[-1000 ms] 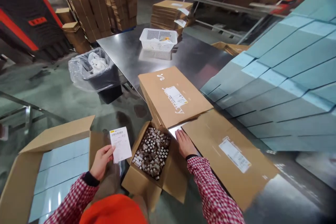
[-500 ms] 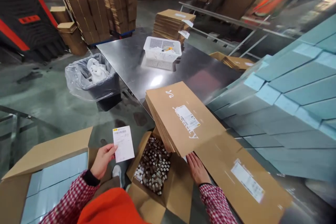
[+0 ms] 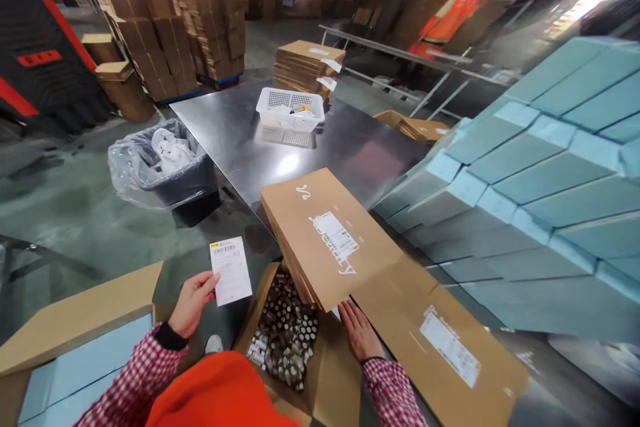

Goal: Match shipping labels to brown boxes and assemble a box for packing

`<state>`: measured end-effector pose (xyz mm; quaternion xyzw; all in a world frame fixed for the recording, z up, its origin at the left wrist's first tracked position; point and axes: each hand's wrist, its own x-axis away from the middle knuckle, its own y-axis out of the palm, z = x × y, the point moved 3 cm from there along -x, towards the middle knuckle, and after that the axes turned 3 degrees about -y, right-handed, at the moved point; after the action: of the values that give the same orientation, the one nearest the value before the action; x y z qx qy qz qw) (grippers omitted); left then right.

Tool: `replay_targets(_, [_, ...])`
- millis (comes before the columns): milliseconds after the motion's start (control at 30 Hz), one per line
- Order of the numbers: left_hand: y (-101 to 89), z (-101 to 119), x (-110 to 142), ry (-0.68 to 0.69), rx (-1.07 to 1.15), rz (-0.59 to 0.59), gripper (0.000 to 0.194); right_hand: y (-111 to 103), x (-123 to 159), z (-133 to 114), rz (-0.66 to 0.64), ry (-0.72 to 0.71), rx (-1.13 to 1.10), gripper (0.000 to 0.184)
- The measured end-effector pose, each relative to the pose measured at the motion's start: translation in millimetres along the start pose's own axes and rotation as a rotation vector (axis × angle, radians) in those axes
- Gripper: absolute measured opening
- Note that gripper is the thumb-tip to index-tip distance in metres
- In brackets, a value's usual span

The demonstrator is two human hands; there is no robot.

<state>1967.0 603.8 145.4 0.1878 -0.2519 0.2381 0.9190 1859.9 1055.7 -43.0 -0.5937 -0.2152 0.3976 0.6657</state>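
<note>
My left hand (image 3: 194,303) pinches a white printed shipping label (image 3: 231,271) by its left edge, thumb on top. The label has a yellow corner and a barcode. My right hand (image 3: 359,331) lies with fingers stretched out at the near corner of a stack of flattened cardboard boxes (image 3: 295,203). A bit of white paper (image 3: 337,311) shows at its fingertips; the rest is hidden under the stack. Between my hands stands an open carton (image 3: 336,373) full of small dark bottles with pale caps (image 3: 285,333).
A steel table (image 3: 225,123) carries a white perforated basket (image 3: 290,121) and another cardboard stack (image 3: 307,67). Pale blue boxes (image 3: 530,207) rise at the right. An open carton of blue boxes (image 3: 80,373) is at lower left, a lined bin (image 3: 165,167) beyond. A person in an orange vest (image 3: 453,13) is behind.
My view has tilted up and turned slightly right, so the table and stacks sit lower and further left. My left hand still holds the label; my right hand stays at the stack's corner.
</note>
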Motion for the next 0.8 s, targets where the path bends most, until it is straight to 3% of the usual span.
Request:
replay_targets(200, [21.9,10,12,0.053,0.005,-0.005,0.043,-1,0,-1,0.052,0.003,-0.014,0.086])
replay_targets(500, [32.5,16,25,0.082,0.021,-0.016,0.042,7,6,1,0.046,0.004,-0.020,0.087])
replay_targets(633, [25.8,22,6,0.056,0.013,-0.009,0.043,-3,2,-3,-0.027,0.022,-0.007,0.076])
replay_targets(800, [26.6,44,-55,-0.008,-0.008,-0.016,0.046,-18,-7,-5,-0.152,0.117,-0.041,0.062])
